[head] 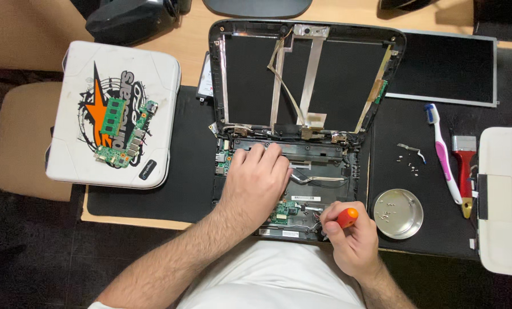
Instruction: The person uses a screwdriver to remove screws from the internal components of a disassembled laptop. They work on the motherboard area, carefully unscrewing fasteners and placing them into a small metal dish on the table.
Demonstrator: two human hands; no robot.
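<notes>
From the head view, a dismantled black laptop shell [302, 114] lies open at the middle of the black work mat [176, 171], its bare lid frame, crossed by flat ribbon cables, tipped toward the mat's far edge. The left hand [256, 177] lies palm down on the laptop's base, fingers spread loosely and pressing the black plastic near the hinge, gripping nothing. The right hand [347, 234] is clenched around an orange-handled screwdriver [339, 217] at the base's near right corner, its tip resting beside a small green circuit board [284, 210].

Just right of that hand sits a round silver metal dish [398, 213] holding tiny screws. Farther right lie a pink-and-white toothbrush [443, 151] and a red-handled paintbrush [465, 169]. Off the mat's left edge, a white laptop cover [78, 143] carries loose green circuit boards [124, 133].
</notes>
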